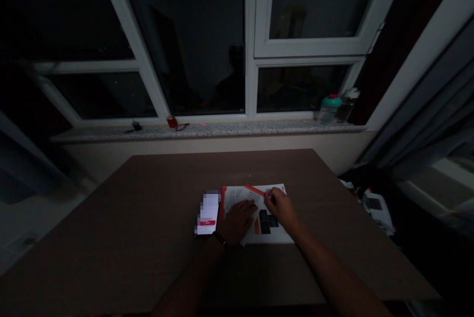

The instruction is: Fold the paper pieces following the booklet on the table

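A white booklet [274, 236] with a red-orange left edge, printed text and dark pictures lies on the table. My left hand [237, 222], a dark band on its wrist, rests flat across its left half with the fingers stretched out to the right. Near the booklet's upper right, my right hand [280, 204] is closed around one end of a slim red stick-like object [255, 189]. Its free end points up and left over the top of the page. In this dim light I cannot make out its exact kind. Left of the booklet lies a phone [208, 214] with its screen lit.
The brown table [148, 228] reaches toward a speckled windowsill [229, 129]. On the sill stand a small red container [172, 121], a teal-lidded bottle [329, 109] and a clear bottle [347, 104]. Dark clutter with a white item [377, 211] sits beyond the table's right edge.
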